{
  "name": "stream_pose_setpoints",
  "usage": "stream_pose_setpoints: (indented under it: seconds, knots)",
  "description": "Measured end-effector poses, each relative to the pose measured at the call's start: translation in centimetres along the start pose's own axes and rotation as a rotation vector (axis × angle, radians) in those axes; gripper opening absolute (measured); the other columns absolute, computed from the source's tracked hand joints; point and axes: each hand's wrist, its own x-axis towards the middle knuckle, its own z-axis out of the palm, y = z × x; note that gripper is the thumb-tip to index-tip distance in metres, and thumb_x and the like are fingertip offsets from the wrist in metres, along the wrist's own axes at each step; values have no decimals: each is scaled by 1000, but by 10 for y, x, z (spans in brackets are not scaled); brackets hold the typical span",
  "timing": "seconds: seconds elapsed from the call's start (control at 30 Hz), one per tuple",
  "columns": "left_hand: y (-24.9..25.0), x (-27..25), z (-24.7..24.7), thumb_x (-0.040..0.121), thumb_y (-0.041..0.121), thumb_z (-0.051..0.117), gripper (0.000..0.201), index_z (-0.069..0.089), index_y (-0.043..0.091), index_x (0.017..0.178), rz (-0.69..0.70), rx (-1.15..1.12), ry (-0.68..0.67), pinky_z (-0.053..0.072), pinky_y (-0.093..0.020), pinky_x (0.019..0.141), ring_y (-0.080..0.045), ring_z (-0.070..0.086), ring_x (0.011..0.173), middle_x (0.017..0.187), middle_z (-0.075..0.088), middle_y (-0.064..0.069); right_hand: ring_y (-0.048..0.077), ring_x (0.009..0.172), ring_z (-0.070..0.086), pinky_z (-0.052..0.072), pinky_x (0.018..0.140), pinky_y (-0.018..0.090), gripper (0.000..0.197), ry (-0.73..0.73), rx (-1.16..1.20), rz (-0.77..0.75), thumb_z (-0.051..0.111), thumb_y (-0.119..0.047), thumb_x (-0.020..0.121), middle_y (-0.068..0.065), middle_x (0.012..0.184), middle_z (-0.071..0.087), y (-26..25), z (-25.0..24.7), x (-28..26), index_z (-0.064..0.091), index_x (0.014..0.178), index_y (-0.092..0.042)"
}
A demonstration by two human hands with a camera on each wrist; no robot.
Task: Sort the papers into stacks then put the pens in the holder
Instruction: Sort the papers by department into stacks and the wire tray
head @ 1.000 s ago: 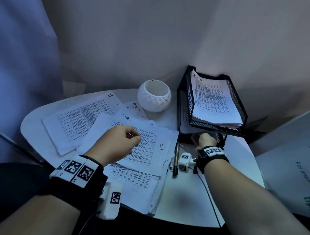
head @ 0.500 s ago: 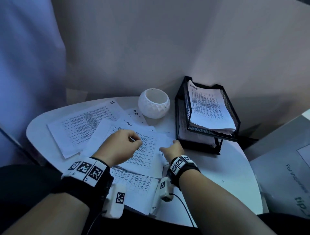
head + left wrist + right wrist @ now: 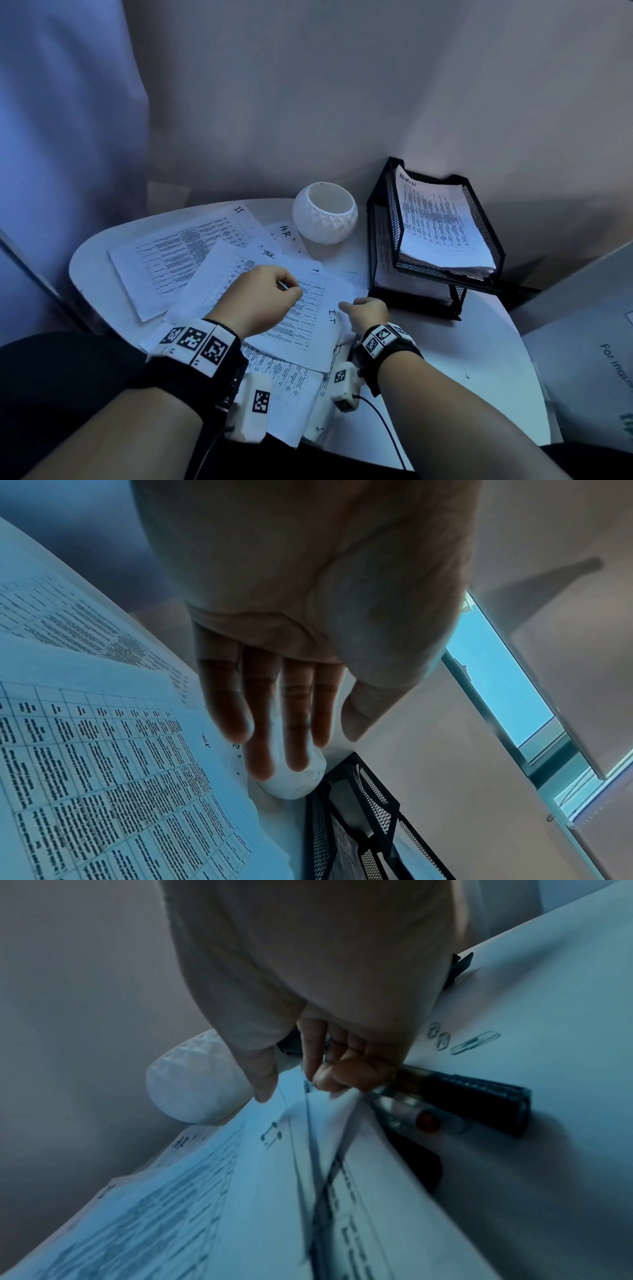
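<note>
Printed sheets lie overlapped on the round white table (image 3: 462,359): one marked II (image 3: 178,253), one marked HR (image 3: 284,236), and the I.T sheet (image 3: 308,308) on top. My left hand (image 3: 291,291) hovers over the I.T sheet; in the left wrist view its fingers (image 3: 263,745) are straight and hold nothing. My right hand (image 3: 349,306) pinches that sheet's right edge, thumb on top (image 3: 263,1085), fingers (image 3: 329,1080) curled at the edge. Beside those fingers lie a black pen (image 3: 472,1093) and a clear pen (image 3: 411,1112). The white faceted holder (image 3: 325,214) stands empty behind the papers.
A black mesh two-tier tray (image 3: 459,178) stands at the back right, with a stack marked ADMIN (image 3: 438,222) in its top tier. A paper clip (image 3: 476,1042) lies on the table. A pale box (image 3: 589,342) sits off the table's right side. Walls close in behind.
My right hand has come back from the tray's lower tier to the right edge of the I.T sheet and taken hold of it. The left hand has stayed over the papers.
</note>
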Motion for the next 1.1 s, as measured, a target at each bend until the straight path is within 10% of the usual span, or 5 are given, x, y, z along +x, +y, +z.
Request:
stream_pose_setpoints:
  seconds: [0.23,0.47,0.7,1.1]
  knots:
    - [-3,0,4,94,39,64,9,71,34,93,-16,29,2,61,-41,83,-15,74,82,92,75,11,20,63,60,40,51,21,15,79,-104,-89,74,-17,81,7,83,72,-8,12,-11,69,94,-11]
    - [-4,4,0,95,37,64,9,72,33,92,-3,39,28,57,-32,74,-14,72,85,92,74,12,22,75,62,48,71,27,17,190,81,-326,63,-11,92,-5,75,64,-17,-4,-15,56,78,-20]
    - [0,6,-2,93,30,70,21,70,32,114,37,64,160,51,-32,90,-15,65,103,111,71,9,16,73,63,54,69,36,15,165,270,-664,59,-11,99,9,83,71,-38,-71,-33,66,87,-17]
    - [-6,6,-2,79,40,76,76,44,38,148,37,267,341,44,-53,108,-29,48,136,151,51,2,19,77,64,56,75,34,13,-96,556,-636,63,-3,98,8,84,71,-56,-102,-90,66,87,-11]
